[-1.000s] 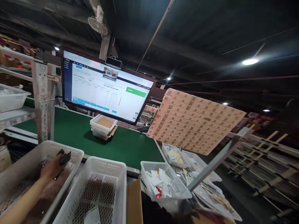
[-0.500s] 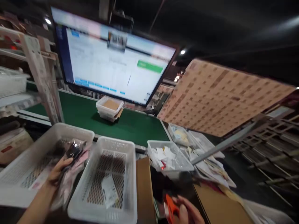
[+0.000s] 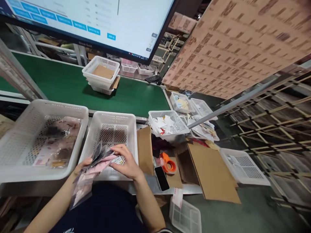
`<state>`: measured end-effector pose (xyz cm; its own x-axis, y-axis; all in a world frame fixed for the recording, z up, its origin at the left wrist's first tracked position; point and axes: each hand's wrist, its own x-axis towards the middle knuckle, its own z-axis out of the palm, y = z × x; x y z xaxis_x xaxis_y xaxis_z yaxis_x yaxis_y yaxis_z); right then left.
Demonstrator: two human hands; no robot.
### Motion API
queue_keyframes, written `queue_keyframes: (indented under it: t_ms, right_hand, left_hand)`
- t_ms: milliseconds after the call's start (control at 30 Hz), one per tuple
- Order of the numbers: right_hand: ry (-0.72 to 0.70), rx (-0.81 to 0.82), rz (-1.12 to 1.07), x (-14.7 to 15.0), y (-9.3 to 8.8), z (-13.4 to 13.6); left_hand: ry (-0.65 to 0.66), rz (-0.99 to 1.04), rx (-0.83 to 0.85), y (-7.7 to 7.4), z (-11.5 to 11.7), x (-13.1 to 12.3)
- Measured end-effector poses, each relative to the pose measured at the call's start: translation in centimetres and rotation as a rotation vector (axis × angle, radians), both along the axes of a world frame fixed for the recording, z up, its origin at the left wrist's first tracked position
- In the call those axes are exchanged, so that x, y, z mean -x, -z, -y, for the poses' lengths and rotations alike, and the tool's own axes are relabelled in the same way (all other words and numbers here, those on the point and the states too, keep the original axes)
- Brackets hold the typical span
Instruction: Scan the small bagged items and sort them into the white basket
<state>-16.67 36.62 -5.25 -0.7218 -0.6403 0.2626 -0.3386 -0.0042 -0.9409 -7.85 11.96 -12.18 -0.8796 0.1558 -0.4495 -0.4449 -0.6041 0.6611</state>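
Note:
My left hand (image 3: 82, 165) is closed round a bunch of clear plastic packets (image 3: 97, 165) with pink and black contents, held above the near edge of the middle white basket (image 3: 86, 149). From the right, my right hand (image 3: 127, 163) grips the same bunch between thumb and fingers. A white label with print shows partly behind my right fingers. To the left, a larger white basket (image 3: 14, 149) contains more clear packets (image 3: 63, 139), some pink, one dark. An orange tape dispenser (image 3: 168, 163) lies by the open cardboard box (image 3: 213, 171), beside a phone (image 3: 161, 178).
A monitor (image 3: 97, 19) hangs over a green conveyor belt (image 3: 143, 97) bearing stacked small baskets (image 3: 100, 76). A basket of paper scraps (image 3: 167, 124) stands behind the box. A slanted metal pole (image 3: 225, 106) and a large cardboard sheet (image 3: 233, 48) are at right.
My right hand has left the orange tape dispenser and moved left onto the packets. My left hand has brought the packets from the left basket to the middle one. The view has tilted down.

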Motion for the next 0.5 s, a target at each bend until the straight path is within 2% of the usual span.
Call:
queue_keyframes:
  t_ms: [133,233,300,400,467,500]
  right_hand:
    - [-0.102,-0.051,0.065,0.1,-0.5,-0.9]
    - [-0.089,-0.065,0.013,0.6,-1.1,-1.7]
    - [-0.010,-0.036,-0.035,1.2,-1.4,-2.5]
    - [0.255,-0.032,-0.117,2.1,-1.6,-3.5]
    - [0.417,-0.182,-0.168,2.5,-1.4,-3.5]
    - [0.428,-0.275,-0.190,2.5,-1.1,-3.3]
  left_hand:
    - [0.011,-0.004,0.027,-0.1,-0.4,-0.4]
    - [0.028,0.009,0.034,0.5,-0.4,-0.9]
    - [0.046,0.037,0.037,1.0,-0.2,-1.5]
    - [0.018,0.103,0.012,0.9,0.2,-2.2]
    - [0.014,0.120,0.002,0.0,0.3,-2.4]
    - [0.021,0.118,0.005,-0.7,0.2,-2.4]
